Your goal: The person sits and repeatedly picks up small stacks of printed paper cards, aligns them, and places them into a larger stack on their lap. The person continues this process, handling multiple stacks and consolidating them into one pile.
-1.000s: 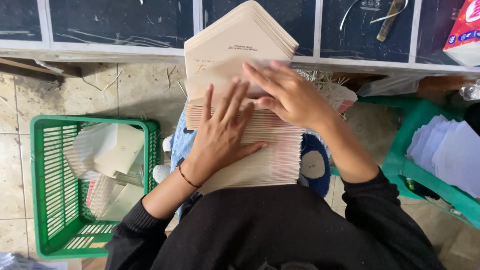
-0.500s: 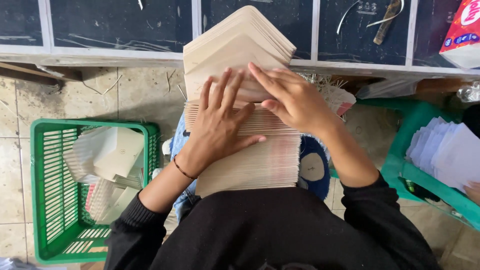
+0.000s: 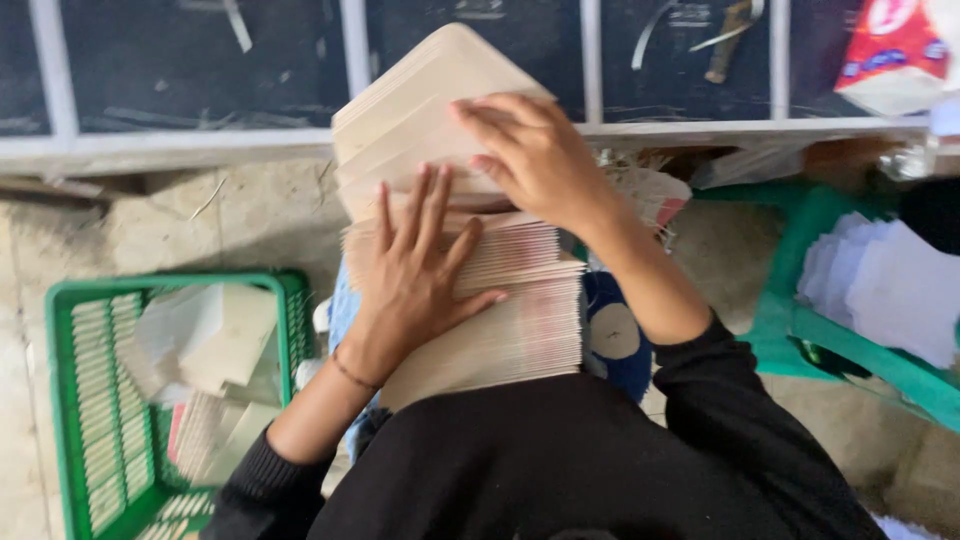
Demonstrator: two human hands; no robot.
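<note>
A thick fanned stack of tan paper envelopes lies on my lap, its edges streaked pink. My left hand rests flat on the stack with fingers spread, pressing it down. My right hand is farther away, fingers curled over the far envelopes, which tilt up toward the window ledge. Both forearms wear black sleeves pushed up; a thin bracelet circles my left wrist.
A green plastic basket with loose paper pieces stands on the floor at left. A green stool or tray at right carries a pile of pale blue-white sheets. A white window ledge runs across the back, with a red packet at top right.
My right hand has slid forward onto the raised far envelopes, and my left hand has shifted slightly up the stack. The view has tilted a little.
</note>
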